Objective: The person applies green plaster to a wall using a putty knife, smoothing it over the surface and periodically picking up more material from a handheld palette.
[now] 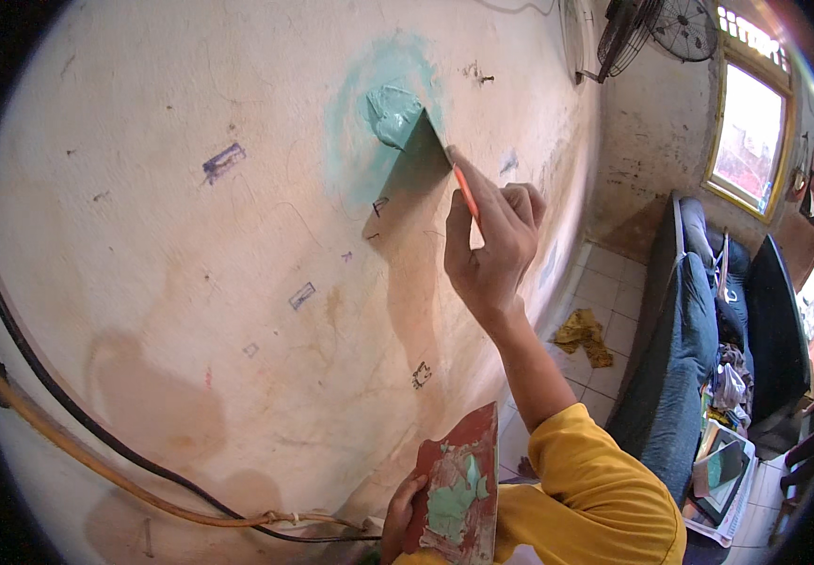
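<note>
My right hand (496, 240) is raised to the wall, closed around a putty knife (431, 143) with an orange edge showing at its handle. The blade meets the lower right side of a thick, wet lump of mint-green putty (394, 115) on the wall. A thinner green smear surrounds that lump. Low in the view, my left hand (400, 513) grips the left edge of a reddish-brown board (482, 428). More green putty (456, 499) lies spread on the board's face. Part of my left hand is hidden behind the board.
The stained off-white wall (162, 311) bears small pen marks and a nail. A black cable (58, 395) and a tan hose (96, 461) run along the lower left. To the right stand a dark blue sofa (666, 377), a yellow cloth (584, 337) on floor tiles, and a fan (685, 28).
</note>
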Demonstrator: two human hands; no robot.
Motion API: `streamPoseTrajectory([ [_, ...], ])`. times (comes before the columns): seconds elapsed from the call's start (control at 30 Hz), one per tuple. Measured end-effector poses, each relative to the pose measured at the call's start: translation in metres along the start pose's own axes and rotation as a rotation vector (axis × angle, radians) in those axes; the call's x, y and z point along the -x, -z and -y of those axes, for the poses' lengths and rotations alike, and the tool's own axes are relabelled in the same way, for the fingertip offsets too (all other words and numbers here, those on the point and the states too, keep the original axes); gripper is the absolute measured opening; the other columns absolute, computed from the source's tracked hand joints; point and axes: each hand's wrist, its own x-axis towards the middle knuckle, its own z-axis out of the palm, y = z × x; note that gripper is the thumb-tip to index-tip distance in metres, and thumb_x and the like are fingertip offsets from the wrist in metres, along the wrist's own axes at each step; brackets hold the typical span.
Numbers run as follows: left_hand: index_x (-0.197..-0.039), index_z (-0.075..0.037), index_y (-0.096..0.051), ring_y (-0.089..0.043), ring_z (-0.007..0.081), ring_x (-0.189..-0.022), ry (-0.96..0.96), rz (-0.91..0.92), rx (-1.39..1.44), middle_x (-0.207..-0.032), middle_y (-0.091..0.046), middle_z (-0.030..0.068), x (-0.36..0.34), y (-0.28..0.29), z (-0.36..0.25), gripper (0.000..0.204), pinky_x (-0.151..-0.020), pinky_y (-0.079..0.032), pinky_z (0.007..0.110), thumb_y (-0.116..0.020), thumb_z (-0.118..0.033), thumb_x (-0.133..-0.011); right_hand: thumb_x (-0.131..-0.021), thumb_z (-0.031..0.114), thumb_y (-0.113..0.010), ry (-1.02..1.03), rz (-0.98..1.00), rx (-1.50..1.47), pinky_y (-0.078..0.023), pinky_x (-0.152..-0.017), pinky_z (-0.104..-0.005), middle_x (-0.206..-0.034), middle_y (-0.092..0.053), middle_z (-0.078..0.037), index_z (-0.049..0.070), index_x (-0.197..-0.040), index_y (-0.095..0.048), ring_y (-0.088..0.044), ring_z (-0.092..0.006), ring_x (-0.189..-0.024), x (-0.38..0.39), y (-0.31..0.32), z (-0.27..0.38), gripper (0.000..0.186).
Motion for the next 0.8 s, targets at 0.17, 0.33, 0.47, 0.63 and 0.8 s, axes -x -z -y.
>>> streamPoseTrajectory([
  [0.17, -0.122, 0.0, -0.048, -0.059, 0.0165, -0.093, -0.008, -0.021, 0.011, -0.108, -0.06, 0.0091, -0.005, 0.002, 0.004, 0.036, -0.083, -0.046, 0.028, -0.045, -0.02, -0.092, -0.073, -0.004, -0.059, 0.021, 0.076, -0.013, -0.036, -0.084, -0.0286, -0.091, -0.069, -0.003, 0.006, -0.111, -0.065, -0.046, -0.0138, -0.061, 0.011, 0.014, 0.015, 0.04],
  [0.33, -0.111, -0.009, -0.057, -0.062, 0.0152, -0.079, 0.107, 0.195, -0.125, -0.094, -0.064, 0.0042, -0.046, 0.072, 0.028, 0.029, -0.069, -0.051, 0.03, -0.046, -0.03, -0.093, -0.068, -0.006, -0.06, -0.053, -0.034, -0.14, -0.033, -0.094, -0.0356, -0.086, -0.067, -0.001, 0.012, -0.112, -0.065, -0.051, -0.0149, -0.061, 0.01, 0.019, -0.003, 0.048],
  [0.47, -0.109, -0.012, -0.058, -0.061, 0.0145, -0.075, 0.163, -0.138, 0.154, -0.089, -0.065, 0.0026, -0.016, 0.017, 0.017, 0.029, -0.065, -0.051, 0.03, -0.046, -0.034, -0.093, -0.081, -0.001, -0.058, -0.121, -0.073, -0.171, -0.035, -0.097, -0.0417, -0.07, -0.06, -0.008, -0.001, -0.089, -0.063, -0.051, -0.0168, -0.066, -0.006, 0.01, -0.017, 0.01],
  [0.63, -0.111, -0.012, -0.057, -0.061, 0.0155, -0.077, 0.096, 0.067, -0.154, -0.092, -0.065, 0.0029, -0.017, 0.026, 0.01, 0.029, -0.068, -0.051, 0.03, -0.047, -0.032, -0.093, -0.078, -0.002, -0.058, -0.063, -0.017, -0.1, -0.031, -0.099, -0.0383, -0.077, -0.064, -0.004, 0.003, -0.101, -0.066, -0.05, -0.0152, -0.066, -0.008, 0.009, -0.006, 0.024],
  [0.8, -0.113, -0.009, -0.055, -0.061, 0.0161, -0.08, 0.07, 0.009, -0.062, -0.095, -0.064, 0.0043, 0.001, -0.009, -0.003, 0.03, -0.071, -0.05, 0.031, -0.048, -0.029, -0.092, -0.066, -0.002, -0.063, -0.029, 0.046, -0.08, -0.027, -0.099, -0.036, -0.094, -0.068, 0.002, 0.013, -0.109, -0.066, -0.051, -0.0136, -0.064, 0.011, 0.014, 0.0, 0.046],
])
